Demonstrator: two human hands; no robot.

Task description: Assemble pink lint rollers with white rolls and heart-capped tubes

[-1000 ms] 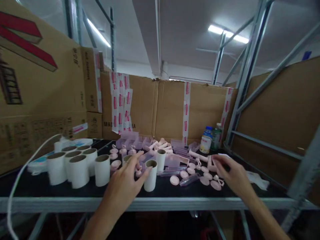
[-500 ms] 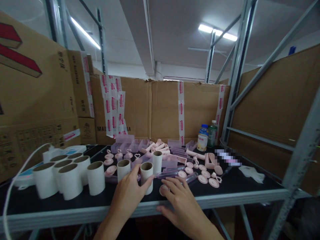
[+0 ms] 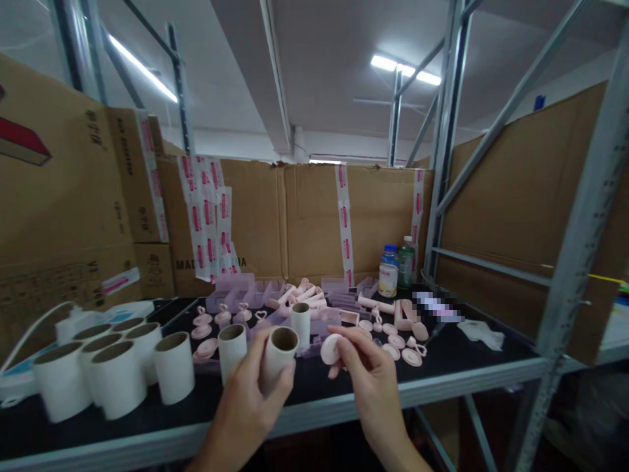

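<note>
My left hand (image 3: 255, 388) is wrapped round a white cardboard tube (image 3: 284, 349), whose open top is tilted a little towards me. In my right hand (image 3: 366, 364) a round pink disc (image 3: 331, 349) is pinched between thumb and fingers, just right of the tube. Another tube (image 3: 232, 347) stands upright left of my left hand, and a narrower one (image 3: 301, 322) stands behind, between the hands. Pink lids with ring handles (image 3: 223, 313) and flat pink discs (image 3: 205, 349) lie to the left. More pink discs (image 3: 411, 356) lie to the right of my right hand.
Several wider white tubes (image 3: 118, 380) stand grouped at the left beside a white device (image 3: 118, 317). Purple plastic trays (image 3: 236, 288) and pink parts (image 3: 299, 292) fill the back. Two bottles (image 3: 388, 272), a white cloth (image 3: 481, 334) and a metal shelf post (image 3: 572, 216) are at the right.
My left hand has raised the tube off the shelf and tilted it. My right hand has picked the pink disc up from the shelf's front. The view has turned slightly right.
</note>
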